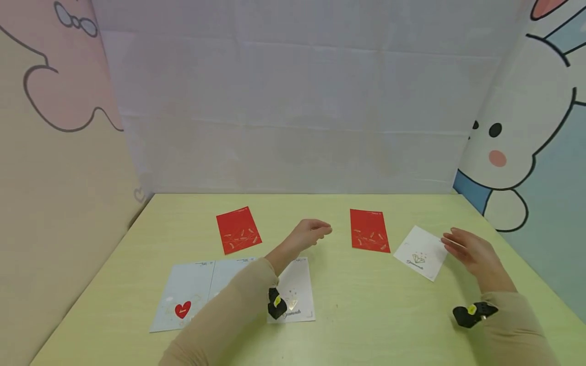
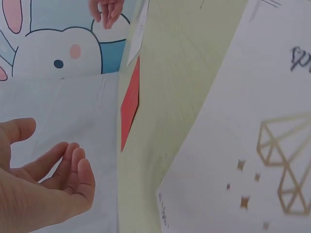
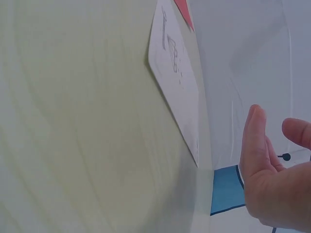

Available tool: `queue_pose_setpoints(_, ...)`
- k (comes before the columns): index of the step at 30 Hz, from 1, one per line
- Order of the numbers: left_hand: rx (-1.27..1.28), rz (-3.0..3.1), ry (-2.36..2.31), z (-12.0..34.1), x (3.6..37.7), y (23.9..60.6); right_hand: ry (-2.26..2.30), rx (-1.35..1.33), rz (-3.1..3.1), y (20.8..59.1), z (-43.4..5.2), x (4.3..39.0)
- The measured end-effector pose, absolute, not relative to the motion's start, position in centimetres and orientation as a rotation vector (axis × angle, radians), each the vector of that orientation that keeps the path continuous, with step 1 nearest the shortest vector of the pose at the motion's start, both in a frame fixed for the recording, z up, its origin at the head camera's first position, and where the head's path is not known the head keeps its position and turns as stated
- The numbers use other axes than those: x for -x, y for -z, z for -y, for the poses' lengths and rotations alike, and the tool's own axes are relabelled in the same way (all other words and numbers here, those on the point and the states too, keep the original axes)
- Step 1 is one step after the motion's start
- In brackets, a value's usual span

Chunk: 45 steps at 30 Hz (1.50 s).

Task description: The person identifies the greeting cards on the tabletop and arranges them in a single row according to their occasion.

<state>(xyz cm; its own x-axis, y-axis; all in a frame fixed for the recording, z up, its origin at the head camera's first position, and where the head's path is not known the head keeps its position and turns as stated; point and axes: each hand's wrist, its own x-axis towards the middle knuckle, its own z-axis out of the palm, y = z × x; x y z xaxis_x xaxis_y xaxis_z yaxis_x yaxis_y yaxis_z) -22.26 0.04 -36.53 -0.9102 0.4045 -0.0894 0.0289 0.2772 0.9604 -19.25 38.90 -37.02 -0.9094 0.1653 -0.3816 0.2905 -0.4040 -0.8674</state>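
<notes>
Both hands, left and right, are held released above the bench, nearest "Diamonds"-lettered white cards.

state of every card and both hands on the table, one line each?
left red card: flat on the table, untouched.
right red card: flat, untouched.
white diamond card: flat, angled, beside the right hand.
heart card: flat, partly under the left sleeve.
near diamond card: flat, partly covered by the left arm.
left hand: loosely curled, holds nothing.
right hand: fingers relaxed, holds nothing.
</notes>
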Motion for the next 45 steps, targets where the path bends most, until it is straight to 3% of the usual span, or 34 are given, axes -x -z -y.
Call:
queue_pose_setpoints(7, -0.371, -2.197, -1.646, -3.4, 22.2, 37.6, 2.362, -0.863, -1.74, 37.5, -40.8, 19.2)
queue_pose_setpoints(16, -0.346, -2.192, -1.607, -7.7, 22.1, 38.6, 2.215, -0.918, -1.88, 37.8, -41.9, 18.5)
queue_pose_setpoints(28, -0.219, -2.27, -1.547, -12.9, 21.1, 39.3, 2.042, -0.578, -1.988, 38.2, -42.8, 17.7)
queue_pose_setpoints(45, -0.288, -2.412, -1.318, -15.7, 19.9, 39.7, 1.799, -0.625, -2.141, 37.7, -40.8, 17.0)
